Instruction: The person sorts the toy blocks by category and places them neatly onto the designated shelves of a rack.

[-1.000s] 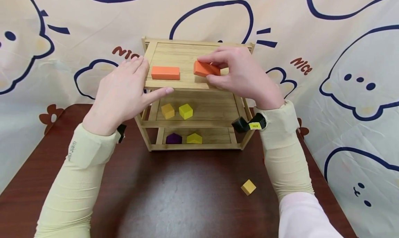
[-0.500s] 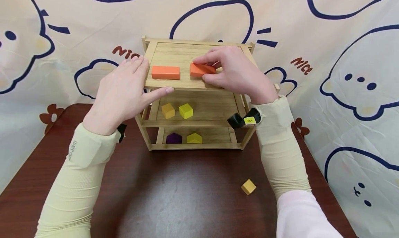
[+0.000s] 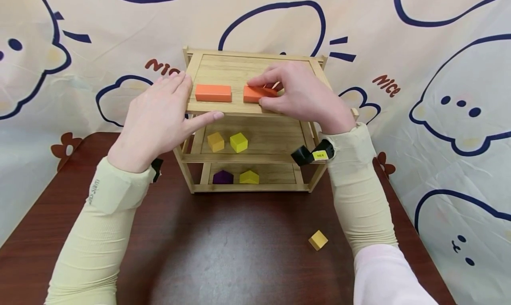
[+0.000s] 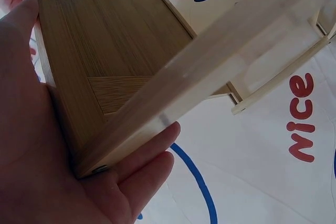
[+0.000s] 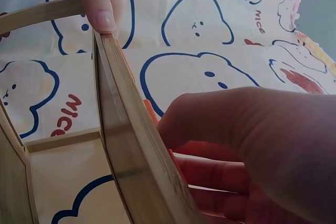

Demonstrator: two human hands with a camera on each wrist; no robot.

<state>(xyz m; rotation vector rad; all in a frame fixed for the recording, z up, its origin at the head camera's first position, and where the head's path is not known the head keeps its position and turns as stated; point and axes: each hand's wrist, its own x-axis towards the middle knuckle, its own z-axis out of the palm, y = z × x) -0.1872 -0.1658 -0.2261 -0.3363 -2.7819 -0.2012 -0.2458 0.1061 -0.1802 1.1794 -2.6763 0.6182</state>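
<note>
My right hand point(image 3: 303, 92) pinches an orange rectangular block point(image 3: 255, 94) between thumb and fingers, low at the top board of the wooden shelf rack point(image 3: 251, 158). A second orange block, lying lengthwise point(image 3: 213, 93), sits to its left with a gap between. My left hand point(image 3: 153, 118) rests against the rack's front left corner, fingers straight along the side and thumb out along the front edge. In the left wrist view, fingertips point(image 4: 157, 166) show past the side post. The right wrist view shows the board edge-on, with the held block mostly hidden behind it.
An orange-yellow cube point(image 3: 216, 142) and a yellow cube point(image 3: 238, 142) sit on the middle shelf. Below are a purple block point(image 3: 222, 177) and a yellow peaked block point(image 3: 249, 177). Another orange-yellow cube point(image 3: 318, 240) lies on the dark table point(image 3: 239, 251). Printed cloth point(image 3: 119, 25) hangs behind.
My right hand has moved slightly left and lowered its orange block from above the top board to the board's surface. My left hand has stayed at the rack's corner.
</note>
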